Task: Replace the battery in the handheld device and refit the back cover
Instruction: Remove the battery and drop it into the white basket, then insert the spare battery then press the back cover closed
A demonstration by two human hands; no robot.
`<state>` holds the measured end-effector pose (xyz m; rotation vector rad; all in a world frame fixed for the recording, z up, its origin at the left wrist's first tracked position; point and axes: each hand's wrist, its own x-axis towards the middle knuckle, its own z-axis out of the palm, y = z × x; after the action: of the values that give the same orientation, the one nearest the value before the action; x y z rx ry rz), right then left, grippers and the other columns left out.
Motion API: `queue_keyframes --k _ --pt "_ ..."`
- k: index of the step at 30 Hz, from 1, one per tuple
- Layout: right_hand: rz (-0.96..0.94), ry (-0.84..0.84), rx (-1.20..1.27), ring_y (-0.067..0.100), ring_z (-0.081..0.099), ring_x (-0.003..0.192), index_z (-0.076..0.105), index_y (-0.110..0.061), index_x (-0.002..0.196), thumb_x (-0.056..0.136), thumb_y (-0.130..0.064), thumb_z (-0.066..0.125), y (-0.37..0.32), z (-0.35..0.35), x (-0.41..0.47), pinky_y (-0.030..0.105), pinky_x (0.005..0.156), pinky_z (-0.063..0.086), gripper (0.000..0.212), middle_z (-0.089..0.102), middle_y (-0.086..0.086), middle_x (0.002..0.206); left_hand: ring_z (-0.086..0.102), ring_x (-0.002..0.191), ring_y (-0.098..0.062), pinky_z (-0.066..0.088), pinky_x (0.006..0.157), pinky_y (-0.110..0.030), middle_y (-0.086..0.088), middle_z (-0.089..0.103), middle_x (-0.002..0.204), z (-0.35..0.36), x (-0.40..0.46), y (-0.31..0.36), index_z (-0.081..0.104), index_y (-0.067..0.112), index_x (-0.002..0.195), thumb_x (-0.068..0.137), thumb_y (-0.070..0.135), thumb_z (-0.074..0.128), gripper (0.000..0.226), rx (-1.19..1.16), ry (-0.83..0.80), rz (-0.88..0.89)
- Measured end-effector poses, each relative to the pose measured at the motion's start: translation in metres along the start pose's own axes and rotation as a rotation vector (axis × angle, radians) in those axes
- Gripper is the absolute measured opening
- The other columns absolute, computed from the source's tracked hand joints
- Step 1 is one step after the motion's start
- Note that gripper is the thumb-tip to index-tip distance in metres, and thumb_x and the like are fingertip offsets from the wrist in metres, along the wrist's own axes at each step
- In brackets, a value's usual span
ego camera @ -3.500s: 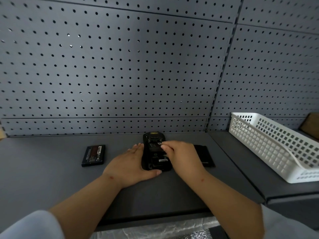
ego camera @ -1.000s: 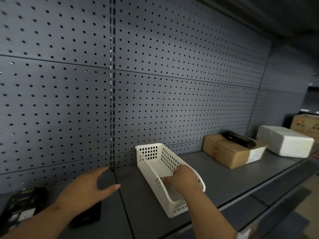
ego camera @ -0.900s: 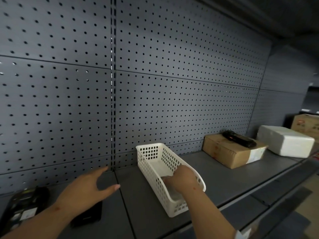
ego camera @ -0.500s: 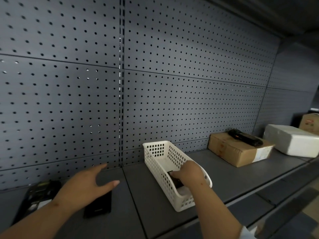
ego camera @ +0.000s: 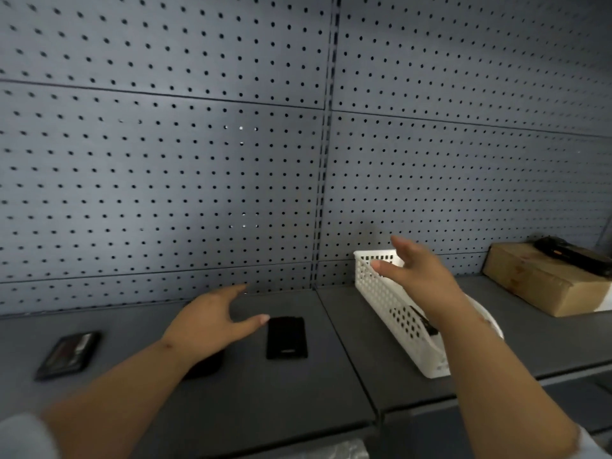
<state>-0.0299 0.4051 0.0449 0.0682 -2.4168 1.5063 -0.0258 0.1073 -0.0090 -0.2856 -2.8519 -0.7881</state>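
My left hand hovers open, fingers spread, over the black handheld device, which is mostly hidden under my wrist. The flat black back cover lies on the shelf just right of that hand. A black battery with a red label lies apart at the far left. My right hand is open and empty in the air above the white basket. A dark flat piece, probably a battery, lies inside the basket.
The grey shelf is backed by a pegboard wall. A cardboard box at the right carries another black handheld device. The shelf's front edge runs close below my forearms.
My right hand has come up out of the basket and opened, leaving the dark piece inside. My view has swung left, bringing the battery, back cover and device into sight.
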Motion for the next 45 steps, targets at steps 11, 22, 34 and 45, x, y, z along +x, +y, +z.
queue_keyframes --k 11,22,34,45 --pt "-0.074 -0.421 0.001 0.015 0.019 0.143 0.021 -0.043 0.142 0.069 -0.041 0.075 -0.026 0.107 -0.019 0.035 0.112 0.025 0.091 0.020 -0.011 0.156 0.044 0.128 -0.018 0.039 0.101 -0.030 0.001 0.044 0.143 -0.032 -0.043 -0.060 0.032 0.024 0.140 0.072 0.064 0.055 0.083 0.051 0.071 -0.151" --pt "-0.068 -0.592 -0.016 0.016 0.015 0.144 0.018 -0.045 0.142 0.071 -0.041 0.073 -0.044 0.194 -0.043 0.040 0.113 0.023 0.091 0.015 -0.011 0.157 0.055 0.114 -0.020 0.048 0.091 -0.032 0.000 0.055 0.131 -0.061 -0.095 -0.117 0.041 0.022 0.133 0.070 0.062 0.060 0.077 0.024 0.162 -0.342" --pt "-0.081 -0.618 0.035 0.012 0.020 0.142 0.021 -0.044 0.141 0.068 -0.040 0.076 -0.047 0.238 -0.052 0.036 0.113 0.023 0.091 0.022 -0.010 0.155 0.060 0.095 -0.027 0.050 0.071 -0.034 -0.009 0.064 0.107 -0.056 -0.101 -0.155 0.051 0.009 0.116 0.072 0.052 0.066 0.063 -0.023 0.320 -0.627" --pt "-0.060 -0.605 0.015 0.012 0.024 0.141 0.022 -0.045 0.140 0.063 -0.045 0.077 -0.045 0.237 -0.052 0.041 0.116 0.024 0.095 0.026 -0.009 0.154 0.059 0.092 -0.029 0.047 0.067 -0.034 -0.012 0.064 0.103 -0.053 -0.084 -0.166 0.055 0.008 0.109 0.073 0.044 0.068 0.052 0.029 0.288 -0.635"
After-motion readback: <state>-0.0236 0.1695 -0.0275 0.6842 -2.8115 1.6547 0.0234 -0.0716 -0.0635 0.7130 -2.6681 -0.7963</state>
